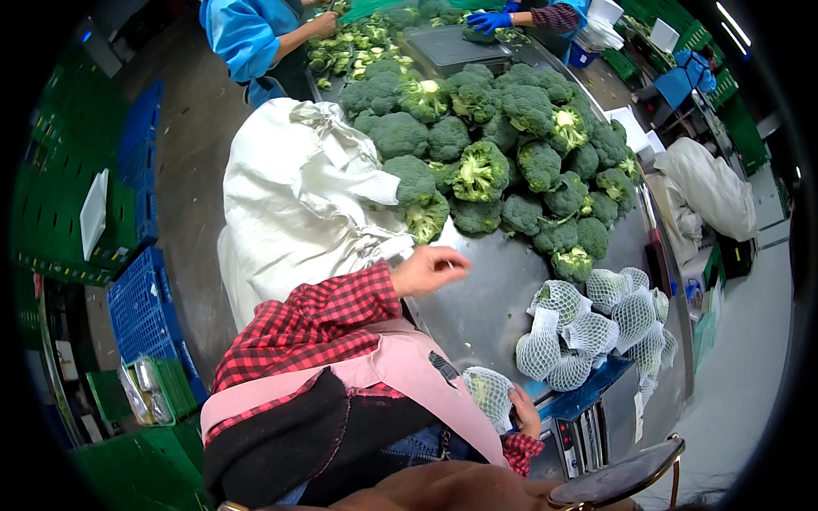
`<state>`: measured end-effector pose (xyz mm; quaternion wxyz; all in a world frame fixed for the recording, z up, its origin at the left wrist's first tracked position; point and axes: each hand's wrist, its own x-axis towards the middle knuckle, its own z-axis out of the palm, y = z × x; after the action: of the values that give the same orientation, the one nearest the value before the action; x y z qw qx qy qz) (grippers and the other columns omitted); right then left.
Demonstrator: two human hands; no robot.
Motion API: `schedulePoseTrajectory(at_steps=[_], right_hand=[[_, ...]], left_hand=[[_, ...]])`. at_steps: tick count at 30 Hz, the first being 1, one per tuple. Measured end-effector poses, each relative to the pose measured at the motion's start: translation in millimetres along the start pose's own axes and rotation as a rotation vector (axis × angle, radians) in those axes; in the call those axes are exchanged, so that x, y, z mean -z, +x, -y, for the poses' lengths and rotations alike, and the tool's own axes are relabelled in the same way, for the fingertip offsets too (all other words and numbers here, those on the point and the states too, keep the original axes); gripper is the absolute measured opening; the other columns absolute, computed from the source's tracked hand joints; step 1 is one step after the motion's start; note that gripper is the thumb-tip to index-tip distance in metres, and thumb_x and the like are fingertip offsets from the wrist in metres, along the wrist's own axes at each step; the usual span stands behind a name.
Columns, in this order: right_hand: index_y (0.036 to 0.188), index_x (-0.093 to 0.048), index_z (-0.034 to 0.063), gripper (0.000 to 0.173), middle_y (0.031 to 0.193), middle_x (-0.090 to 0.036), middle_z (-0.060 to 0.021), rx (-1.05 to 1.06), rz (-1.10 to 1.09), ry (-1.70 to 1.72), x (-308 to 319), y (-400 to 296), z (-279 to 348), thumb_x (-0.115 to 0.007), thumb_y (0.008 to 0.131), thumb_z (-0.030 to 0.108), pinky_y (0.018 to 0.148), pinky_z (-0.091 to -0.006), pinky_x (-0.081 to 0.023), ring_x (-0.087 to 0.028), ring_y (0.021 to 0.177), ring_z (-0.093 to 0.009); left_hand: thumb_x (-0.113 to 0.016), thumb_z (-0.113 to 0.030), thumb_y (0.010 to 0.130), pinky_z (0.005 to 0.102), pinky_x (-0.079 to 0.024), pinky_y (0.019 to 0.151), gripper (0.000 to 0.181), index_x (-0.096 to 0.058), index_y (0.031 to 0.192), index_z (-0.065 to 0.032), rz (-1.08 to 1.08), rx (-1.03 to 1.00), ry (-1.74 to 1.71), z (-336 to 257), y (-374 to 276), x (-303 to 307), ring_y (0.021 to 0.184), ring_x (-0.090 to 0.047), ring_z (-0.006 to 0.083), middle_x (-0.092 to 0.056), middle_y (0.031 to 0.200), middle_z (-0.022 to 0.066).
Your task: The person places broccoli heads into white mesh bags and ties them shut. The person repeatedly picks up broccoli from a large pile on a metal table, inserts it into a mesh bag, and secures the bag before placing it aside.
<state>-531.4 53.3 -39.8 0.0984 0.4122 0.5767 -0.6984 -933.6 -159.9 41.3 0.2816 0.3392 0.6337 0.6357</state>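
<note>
My left hand point(429, 271) is above the near left edge of a metal table point(486, 300), its fingers curled and apart, with nothing seen in it. My right hand point(525, 412) grips a broccoli head in white foam netting point(489, 397) low beside the pink apron. Past my left hand lies a big pile of bare broccoli heads point(505, 140), some with cut stems up. At the right of the table, several netted broccoli heads point(594, 326) lie heaped together. A white sack point(287, 204) with bundled white netting point(364, 182) at its top stands left of the pile.
Two co-workers in blue sleeves point(246, 38) work at the table's far end, near cut broccoli pieces point(377, 45) and a grey lid or tray point(454, 48). Blue pallets point(144, 306) and green crates point(64, 185) stand at the left. A bulging white sack point(709, 185) is at the right.
</note>
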Motion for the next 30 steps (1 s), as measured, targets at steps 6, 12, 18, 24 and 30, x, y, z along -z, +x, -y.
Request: schedulePoseTrajectory(at_steps=[6, 12, 18, 24, 30], right_hand=[[0.115, -0.054, -0.0005, 0.052, 0.092, -0.064, -0.0128, 0.206, -0.22, -0.782, -8.5, -1.9, 74.1, -0.072, 0.071, 0.019, 0.072, -0.0317, -0.048, -0.061, 0.079, -0.019], [0.112, -0.054, -0.0014, 0.041, 0.104, -0.061, -0.0213, 0.509, -0.318, -0.95, -80.5, 0.9, 166.2, -0.066, 0.075, 0.012, 0.082, -0.0372, -0.046, -0.059, 0.094, -0.034], [0.112, -0.055, 0.0001, 0.039, 0.101, -0.062, -0.0167, 0.873, -0.228, -0.779, -154.9, 18.2, 227.3, -0.065, 0.075, 0.009, 0.079, -0.0341, -0.046, -0.06, 0.09, -0.028], [0.11, -0.056, 0.0004, 0.037, 0.101, -0.062, -0.0157, 0.826, -0.099, -0.8, -165.7, 22.1, 219.8, -0.065, 0.075, 0.01, 0.081, -0.0327, -0.046, -0.059, 0.091, -0.026], [0.132, -0.038, 0.0013, 0.073, 0.126, -0.048, -0.015, 0.87, -0.281, -0.527, -169.6, 14.9, 235.5, -0.072, 0.067, 0.009, 0.091, -0.0325, -0.041, -0.049, 0.112, -0.024]], left_hand=[[-0.061, 0.003, 0.068, 0.0387, -0.038, 0.097, 0.057, -0.048, 0.122, -0.0068, -0.678, -0.276, 0.874, -9.8, 3.3, 92.4, 0.113, -0.045, 0.0333, -0.045, 0.124, 0.0173], [-0.065, -0.004, 0.074, 0.0345, -0.046, 0.085, 0.007, -0.063, 0.081, -0.0021, -0.516, -0.141, 0.678, 20.8, 13.5, 144.2, 0.077, -0.064, 0.0246, -0.064, 0.077, 0.0107], [-0.061, -0.002, 0.072, 0.0373, -0.039, 0.093, 0.04, -0.053, 0.111, -0.0051, -0.617, -0.427, 0.814, -34.8, 30.0, 112.8, 0.102, -0.055, 0.0323, -0.055, 0.113, 0.0153], [-0.066, -0.01, 0.068, 0.0366, -0.045, 0.081, 0.037, -0.06, 0.105, -0.0071, -0.435, 0.166, 1.026, 56.1, 6.5, 175.4, 0.087, -0.061, 0.0281, -0.064, 0.089, 0.0122], [-0.064, -0.007, 0.079, 0.0265, -0.048, 0.064, 0.012, -0.059, 0.089, -0.0016, -0.226, -0.352, 0.341, -28.8, 14.1, 55.0, 0.071, -0.058, 0.0138, -0.055, 0.079, 0.0064]])
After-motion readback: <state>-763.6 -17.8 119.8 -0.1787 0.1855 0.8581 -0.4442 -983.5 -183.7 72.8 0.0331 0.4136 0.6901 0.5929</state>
